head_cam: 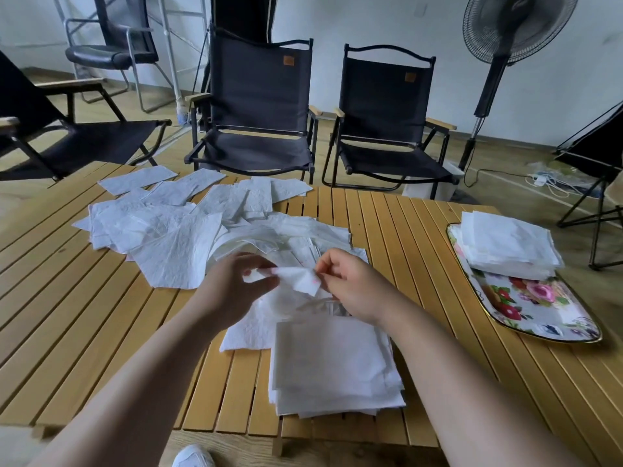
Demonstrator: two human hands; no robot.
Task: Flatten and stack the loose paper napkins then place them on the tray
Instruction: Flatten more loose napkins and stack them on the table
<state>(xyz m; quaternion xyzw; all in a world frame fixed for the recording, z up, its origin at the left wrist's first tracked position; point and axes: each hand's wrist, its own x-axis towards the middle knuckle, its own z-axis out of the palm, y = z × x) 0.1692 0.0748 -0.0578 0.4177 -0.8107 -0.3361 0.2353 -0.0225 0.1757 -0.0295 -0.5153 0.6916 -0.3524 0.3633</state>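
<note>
left hand (pixel 236 284) + right hand (pixel 350 284): both pinch one crumpled napkin (pixel 298 279) above the slatted surface (pixel 421 230) | loose napkins (pixel 175 224) spread behind | flattened stack (pixel 333 365) near edge | floral tray (pixel 539 308) (right, already holding a napkin pile (pixel 509 244))

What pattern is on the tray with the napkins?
The tray is white with pink and red flowers, green leaves and a gold rim, seen in the head view.
</note>
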